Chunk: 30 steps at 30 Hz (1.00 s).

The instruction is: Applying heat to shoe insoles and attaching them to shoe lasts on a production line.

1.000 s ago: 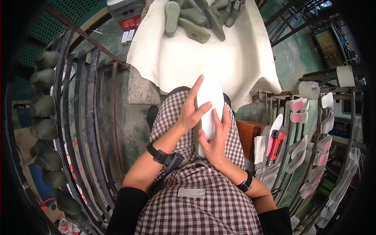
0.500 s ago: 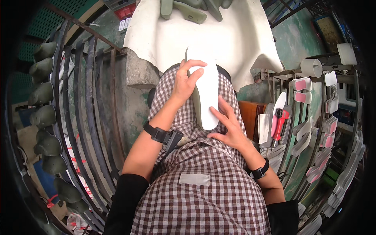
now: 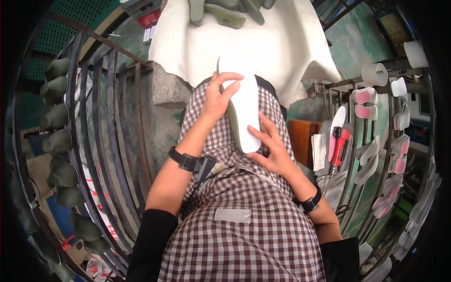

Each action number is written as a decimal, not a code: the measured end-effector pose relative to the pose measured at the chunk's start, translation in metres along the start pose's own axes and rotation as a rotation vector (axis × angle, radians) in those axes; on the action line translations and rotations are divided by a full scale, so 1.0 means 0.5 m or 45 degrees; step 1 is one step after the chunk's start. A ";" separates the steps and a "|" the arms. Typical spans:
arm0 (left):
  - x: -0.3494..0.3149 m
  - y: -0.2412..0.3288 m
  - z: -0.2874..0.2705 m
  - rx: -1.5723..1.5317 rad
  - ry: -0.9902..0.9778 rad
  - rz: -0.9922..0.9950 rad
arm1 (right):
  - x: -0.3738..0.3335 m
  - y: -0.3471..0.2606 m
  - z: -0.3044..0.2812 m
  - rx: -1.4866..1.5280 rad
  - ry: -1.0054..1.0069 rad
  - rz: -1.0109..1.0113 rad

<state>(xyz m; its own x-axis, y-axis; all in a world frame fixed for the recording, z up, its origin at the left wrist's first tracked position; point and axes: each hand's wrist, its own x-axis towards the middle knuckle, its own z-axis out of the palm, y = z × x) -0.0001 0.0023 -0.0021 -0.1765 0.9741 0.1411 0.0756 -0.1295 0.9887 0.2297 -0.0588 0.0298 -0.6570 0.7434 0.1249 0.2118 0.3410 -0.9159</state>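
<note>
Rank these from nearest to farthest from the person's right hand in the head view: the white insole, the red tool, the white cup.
From the right hand:
1. White insole, touching, on the lap.
2. Red tool, rightward on the rack.
3. White cup, upper right.

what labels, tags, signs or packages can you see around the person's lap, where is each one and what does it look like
Grey patch label: sewn on the checked apron below the hands, a plain rectangle.
Red packet: upper left by the white cloth, flat and reddish; details too small to tell.
White paper slips: just below that packet, small and pale with dark print.
White tag: hanging on the right rack beside the red-handled tool, a narrow upright rectangle.
No screens or signs show.
</note>
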 end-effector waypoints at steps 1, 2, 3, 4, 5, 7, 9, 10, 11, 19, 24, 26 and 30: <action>0.000 0.000 -0.005 0.002 -0.003 -0.001 | 0.000 -0.001 0.000 0.002 0.003 0.001; 0.000 0.000 -0.010 0.006 -0.018 0.014 | 0.000 -0.001 0.001 0.012 -0.012 0.027; -0.001 -0.001 -0.013 0.010 -0.034 0.029 | -0.001 -0.002 0.002 0.023 -0.028 0.053; -0.001 0.002 -0.012 0.013 -0.036 0.028 | -0.001 0.001 0.003 0.025 -0.025 0.053; -0.001 0.005 -0.013 0.002 -0.036 0.028 | -0.001 0.004 0.005 0.016 -0.017 0.050; -0.004 0.013 -0.014 -0.004 -0.038 0.026 | 0.000 0.006 0.006 0.012 -0.007 0.047; -0.008 0.024 -0.016 0.125 -0.054 0.028 | 0.003 0.002 0.006 -0.100 0.007 -0.002; -0.009 0.023 -0.016 0.123 -0.056 0.030 | 0.002 0.003 0.007 -0.103 0.009 -0.002; -0.010 0.023 -0.015 0.125 -0.056 0.054 | 0.001 0.007 0.008 -0.133 0.008 -0.013; -0.029 0.053 -0.024 0.317 -0.192 0.040 | -0.003 0.003 0.006 -0.186 -0.004 0.014; -0.040 0.054 -0.019 0.446 -0.276 0.078 | -0.011 0.000 0.003 -0.203 0.033 -0.004; -0.043 0.043 -0.003 0.407 -0.236 0.023 | -0.019 -0.009 -0.016 -0.160 -0.019 0.080; -0.058 0.031 -0.039 0.314 -0.169 -0.011 | -0.103 0.048 -0.146 -0.331 0.532 0.238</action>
<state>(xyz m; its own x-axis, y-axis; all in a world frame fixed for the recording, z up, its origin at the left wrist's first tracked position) -0.0127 -0.0315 0.0102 -0.0493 0.9929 0.1086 0.3142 -0.0878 0.9453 0.3214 -0.0469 0.0290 -0.2577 0.9532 0.1583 0.5051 0.2726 -0.8189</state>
